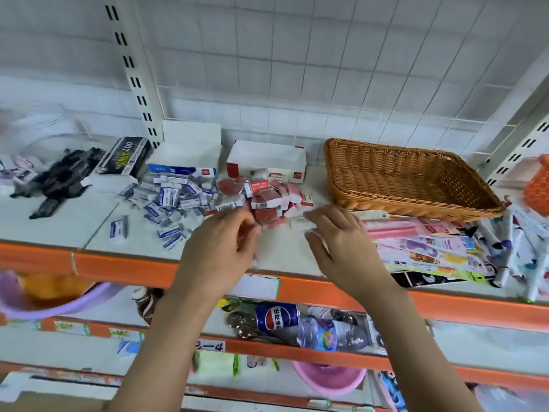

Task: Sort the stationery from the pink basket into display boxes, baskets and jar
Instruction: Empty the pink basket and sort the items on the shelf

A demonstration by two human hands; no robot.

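**A:** What is nearest the viewer?

**B:** Two bare forearms reach up from the bottom of the view to a white shelf [282, 257] with an orange front edge. The left hand [219, 242] hovers at the near side of a heap of red-and-white small boxes [264, 200], fingers curled toward the thumb. It may be pinching one box, but motion blur hides this, so I cannot tell. The right hand [335, 242] sits just beside it, fingers spread and relaxed, resting on or just over the shelf, gripping nothing I can see.

**A:** And further back?

**B:** Left of the red heap, touching it, lies a heap of blue-and-white small boxes [172, 200]. Behind each, against the back wall, stands an open display box: a blue-trimmed one [187, 162] and a red-trimmed one [267, 162]. Toward the right end is a wicker basket [407, 179], apparently empty. In front of it, carded packets [430, 251] and markers [517, 251] overhang the front edge. A pink basket [328, 379] shows on a lower shelf.

**A:** What might go wrong?

**B:** My judgement: the heaps meet, so a quick grab could carry a blue box into the red display box. A sweeping wrist could also knock loose boxes or the overhanging packets off the front edge.
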